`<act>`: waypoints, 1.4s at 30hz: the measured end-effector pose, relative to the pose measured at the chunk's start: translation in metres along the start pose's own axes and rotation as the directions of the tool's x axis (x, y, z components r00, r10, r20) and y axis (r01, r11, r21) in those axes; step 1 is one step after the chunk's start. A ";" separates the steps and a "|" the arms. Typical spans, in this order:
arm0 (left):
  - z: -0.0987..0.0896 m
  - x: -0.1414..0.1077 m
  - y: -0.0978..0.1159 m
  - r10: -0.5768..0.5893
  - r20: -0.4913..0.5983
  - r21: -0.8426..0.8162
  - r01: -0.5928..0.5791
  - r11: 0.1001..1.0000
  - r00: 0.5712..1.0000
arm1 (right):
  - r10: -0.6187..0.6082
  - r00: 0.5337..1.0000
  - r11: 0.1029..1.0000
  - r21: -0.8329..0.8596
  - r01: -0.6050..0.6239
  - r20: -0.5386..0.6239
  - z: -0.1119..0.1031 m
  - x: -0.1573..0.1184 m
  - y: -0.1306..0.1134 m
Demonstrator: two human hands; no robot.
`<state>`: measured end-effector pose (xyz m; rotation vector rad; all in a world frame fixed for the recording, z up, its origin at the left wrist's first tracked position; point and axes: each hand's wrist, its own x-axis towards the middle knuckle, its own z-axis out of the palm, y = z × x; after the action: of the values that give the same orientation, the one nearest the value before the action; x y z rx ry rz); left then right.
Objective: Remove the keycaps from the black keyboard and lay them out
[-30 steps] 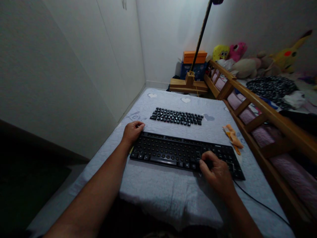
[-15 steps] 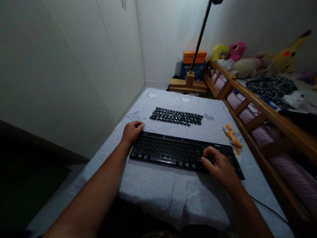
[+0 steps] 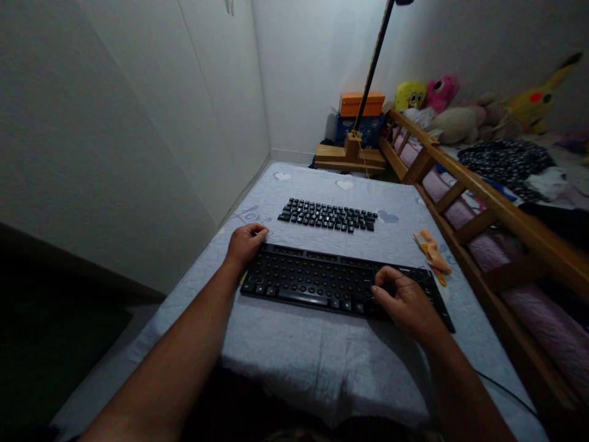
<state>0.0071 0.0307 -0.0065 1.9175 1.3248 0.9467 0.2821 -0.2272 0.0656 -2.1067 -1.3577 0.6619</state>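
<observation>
A black computer keyboard [image 3: 304,299] lies on the cloth, most of its main key area stripped down to bare round posts. Its space bar and the other bottom-row keys are in place. At its upper left corner rests my left hand [image 3: 245,243], fingers curled and tips together; whatever they pinch is hidden. Over the keyboard's right part, my right hand [image 3: 405,301] has thumb and forefinger bent together in a pinch. I cannot make out anything between them. Beyond the keyboard, loose black keycaps [image 3: 326,215] are laid out in rows.
An orange-handled tool on an orange cloth [image 3: 432,253] lies at right, beside a wooden bed rail [image 3: 483,190]. A cable [image 3: 506,393] runs by my right forearm. Behind the quilted cloth [image 3: 294,350] stands a lamp's wooden base [image 3: 352,156]. A white cabinet [image 3: 138,123] borders the left.
My right hand has shifted very slightly up and left over the keyboard. My left hand and the loose keycaps have stayed where they were.
</observation>
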 end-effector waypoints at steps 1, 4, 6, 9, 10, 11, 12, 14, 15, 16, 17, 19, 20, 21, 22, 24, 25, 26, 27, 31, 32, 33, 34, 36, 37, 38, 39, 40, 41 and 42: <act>0.000 0.000 0.000 0.001 0.001 0.003 -0.001 1.000 1.000 | 0.002 1.000 1.000 0.003 -0.002 0.000 0.000 0.001 0.000; 0.000 0.000 0.001 -0.002 0.001 0.010 0.002 1.000 1.000 | 0.013 1.000 1.000 0.011 -0.013 0.003 -0.002 0.003 0.001; -0.001 0.000 0.003 -0.004 0.003 0.006 0.004 1.000 1.000 | 0.014 1.000 1.000 0.018 -0.014 0.008 -0.002 0.004 0.004; 0.000 -0.001 0.004 0.003 0.004 -0.004 -0.002 1.000 1.000 | 0.010 1.000 1.000 0.023 -0.010 0.013 -0.002 0.007 0.007; 0.000 -0.001 0.004 0.005 0.002 -0.005 -0.005 1.000 1.000 | 0.008 1.000 1.000 0.023 -0.008 0.014 -0.001 0.008 0.008; 0.000 -0.001 0.003 0.006 0.001 -0.006 -0.006 1.000 1.000 | 0.008 1.000 1.000 0.021 -0.008 0.015 -0.001 0.009 0.008; 0.000 -0.001 0.003 0.006 0.001 -0.005 -0.006 1.000 1.000 | 0.009 1.000 1.000 0.019 -0.009 0.016 0.000 0.009 0.008; 0.000 -0.001 0.003 0.005 0.006 -0.004 -0.005 1.000 1.000 | 0.011 1.000 1.000 0.018 -0.012 0.019 0.000 0.010 0.008; 0.000 -0.001 0.003 0.005 0.007 -0.003 -0.005 1.000 1.000 | 0.010 1.000 1.000 0.014 -0.010 0.024 0.000 0.009 0.007; 0.000 -0.001 0.003 0.003 0.007 -0.003 -0.003 1.000 1.000 | 0.005 0.999 1.000 0.005 -0.005 0.031 -0.001 0.009 0.006; 0.000 -0.001 0.003 0.001 0.005 -0.004 -0.001 1.000 1.000 | -0.007 0.999 1.000 -0.006 0.007 0.044 -0.001 0.007 0.005; 0.000 -0.001 0.003 0.002 0.005 -0.005 -0.002 1.000 1.000 | -0.046 0.996 0.998 -0.037 0.049 0.074 -0.003 0.004 0.004; -0.001 -0.001 0.003 0.003 0.006 -0.005 -0.003 1.000 1.000 | -0.068 0.993 0.996 -0.055 0.073 0.093 -0.003 0.002 0.004; -0.001 -0.001 0.004 0.003 0.006 -0.003 -0.003 1.000 1.000 | -0.087 0.990 0.993 -0.069 0.095 0.111 -0.003 -0.001 0.004; -0.001 -0.001 0.004 0.004 0.006 0.000 -0.004 1.000 1.000 | -0.102 0.987 0.991 -0.079 0.112 0.127 -0.004 -0.003 0.004; -0.001 -0.001 0.004 0.001 0.003 0.004 -0.001 1.000 1.000 | -0.113 0.983 0.988 -0.092 0.128 0.148 -0.003 -0.007 0.004; -0.001 -0.001 0.004 0.000 0.003 0.004 0.000 1.000 1.000 | -0.117 0.982 0.987 -0.093 0.132 0.149 -0.003 -0.008 0.004; -0.001 -0.001 0.004 0.000 0.006 0.005 0.000 1.000 1.000 | -0.125 0.982 0.986 -0.090 0.138 0.142 -0.003 -0.009 0.005; -0.001 -0.001 0.004 -0.001 0.007 0.006 0.001 1.000 1.000 | -0.136 0.982 0.985 -0.086 0.147 0.128 -0.003 -0.009 0.005; 0.000 0.000 0.003 -0.004 0.002 0.006 0.004 1.000 1.000 | -0.165 0.984 0.982 -0.079 0.170 0.074 -0.004 -0.007 0.006; 0.000 0.000 0.003 -0.004 0.001 0.006 0.004 1.000 1.000 | -0.154 0.985 0.984 -0.083 0.160 0.072 -0.004 -0.006 0.006; 0.000 0.000 0.003 -0.002 0.001 0.008 0.002 1.000 1.000 | -0.139 0.988 0.985 -0.090 0.145 0.071 -0.004 -0.005 0.006; 0.000 0.000 0.003 0.000 0.003 0.012 0.000 1.000 1.000 | -0.125 0.990 0.987 -0.097 0.132 0.069 -0.004 -0.005 0.007; -0.001 0.000 0.002 0.004 0.007 0.020 -0.004 1.000 1.000 | -0.118 0.991 0.987 -0.104 0.124 0.059 -0.004 -0.004 0.007; -0.001 0.000 0.002 0.005 0.010 0.022 -0.005 1.000 1.000 | -0.123 0.991 0.986 -0.105 0.128 0.050 -0.003 -0.004 0.008; -0.001 0.000 0.001 0.005 0.013 0.023 -0.006 1.000 1.000 | -0.129 0.991 0.986 -0.104 0.132 0.040 -0.002 -0.004 0.008; -0.001 0.000 0.001 0.006 0.014 0.022 -0.006 1.000 1.000 | -0.134 0.990 0.985 -0.103 0.137 0.032 -0.001 -0.004 0.008; 0.000 0.000 0.000 0.006 0.014 0.019 -0.006 1.000 1.000 | -0.139 0.990 0.985 -0.100 0.141 0.027 -0.001 -0.004 0.009; 0.000 0.000 0.000 0.007 0.014 0.016 -0.007 1.000 1.000 | -0.143 0.989 0.985 -0.098 0.145 0.022 0.000 -0.004 0.009; 0.000 0.000 0.000 0.008 0.014 0.014 -0.008 1.000 1.000 | -0.147 0.989 0.984 -0.096 0.148 0.020 0.000 -0.004 0.010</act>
<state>0.0070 0.0310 -0.0066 1.9382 1.3199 0.9290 0.2869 -0.2344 0.0594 -2.0545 -1.5643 0.5602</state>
